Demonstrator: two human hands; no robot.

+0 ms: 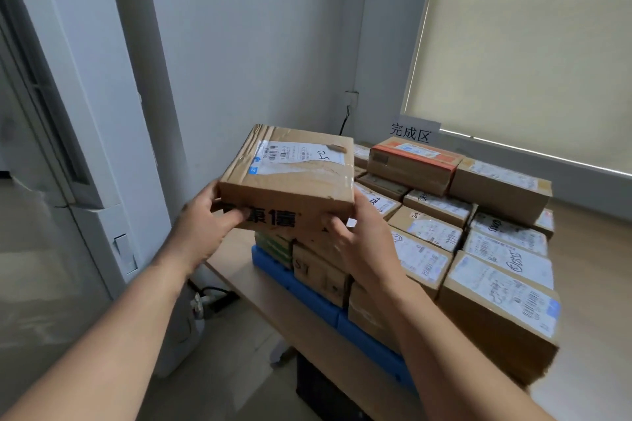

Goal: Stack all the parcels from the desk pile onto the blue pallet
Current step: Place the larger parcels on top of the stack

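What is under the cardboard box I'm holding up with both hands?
Below the held box show a green-sided parcel and a brown parcel, stacked on the blue pallet. The box and your right hand hide their tops, so contact cannot be judged.

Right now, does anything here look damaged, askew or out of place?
Yes. The parcel gripped by the left hand and right hand has a torn shipping label: its near edge is ripped unevenly, baring cardboard under wrinkled tape. The stacked parcels on the blue pallet sit in fairly even rows.
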